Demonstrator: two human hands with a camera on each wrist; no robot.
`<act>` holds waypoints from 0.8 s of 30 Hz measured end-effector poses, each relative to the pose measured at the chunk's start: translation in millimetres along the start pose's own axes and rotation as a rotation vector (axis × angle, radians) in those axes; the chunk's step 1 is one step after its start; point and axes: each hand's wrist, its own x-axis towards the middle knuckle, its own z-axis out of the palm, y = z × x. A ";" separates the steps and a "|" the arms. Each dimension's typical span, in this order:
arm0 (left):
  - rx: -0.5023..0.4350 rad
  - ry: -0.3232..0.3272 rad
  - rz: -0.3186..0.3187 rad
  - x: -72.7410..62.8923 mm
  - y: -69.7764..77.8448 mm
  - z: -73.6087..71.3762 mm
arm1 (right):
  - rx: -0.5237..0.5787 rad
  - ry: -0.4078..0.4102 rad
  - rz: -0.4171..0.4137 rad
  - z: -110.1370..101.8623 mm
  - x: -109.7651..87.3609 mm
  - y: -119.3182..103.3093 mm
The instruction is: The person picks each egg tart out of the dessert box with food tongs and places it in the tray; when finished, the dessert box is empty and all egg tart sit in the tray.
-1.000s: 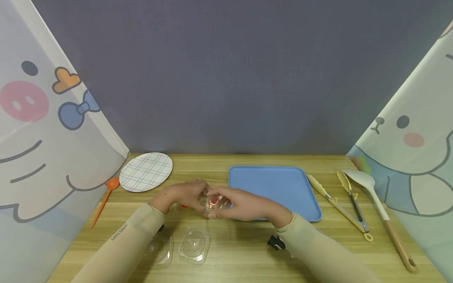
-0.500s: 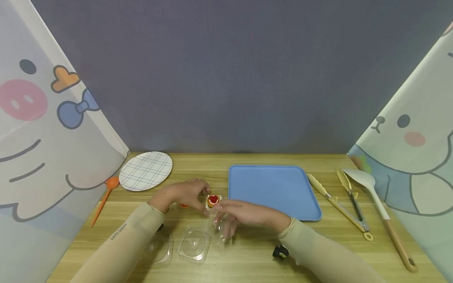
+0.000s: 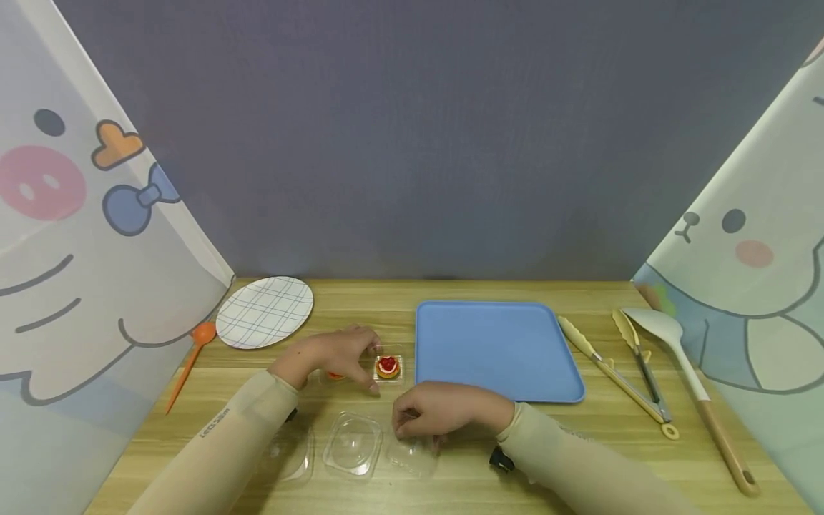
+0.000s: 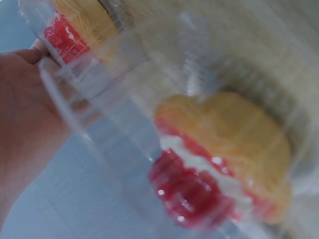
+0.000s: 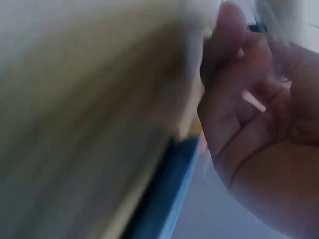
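Observation:
My left hand [image 3: 331, 355] holds the left end of a clear plastic box [image 3: 400, 380], thumb and fingers at its corners. Inside it sits a small tart [image 3: 388, 367] with red fruit and white cream. A second tart [image 4: 219, 159], in its own clear box [image 4: 94, 144], lies below my left wrist, mostly hidden by the hand in the head view. My right hand [image 3: 444, 413], fingers curled, pinches a clear plastic lid [image 3: 415, 461] low at the table, left of my right forearm. The right wrist view is blurred and shows little of the lid.
Two more clear lids [image 3: 352, 443] lie nearer me, one partly under my left sleeve. A blue tray [image 3: 498, 350] is behind my right hand. A checked plate [image 3: 265, 313] and orange spoon [image 3: 203, 335] lie left. Tongs [image 3: 637, 392] and a white spatula [image 3: 672, 336] lie right.
My right hand has drawn the lid off the box and brought it toward me, beside the other lids. The tart now shows uncovered. My left hand has stayed in place.

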 end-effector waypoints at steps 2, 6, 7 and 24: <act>0.000 -0.003 -0.001 0.2 -0.7 0.1 | -0.121 0.026 -0.029 5.2 6.7 -2.9; 0.003 -0.009 -0.006 -0.7 -0.2 -0.6 | -0.321 0.070 -0.091 12.3 17.7 -9.1; 0.003 -0.009 -0.007 -0.9 0.0 -0.8 | -0.353 0.074 -0.097 13.1 19.0 -10.7; 0.018 -0.006 0.008 0.5 -0.6 -0.5 | -0.529 0.116 -0.001 14.8 17.6 -14.1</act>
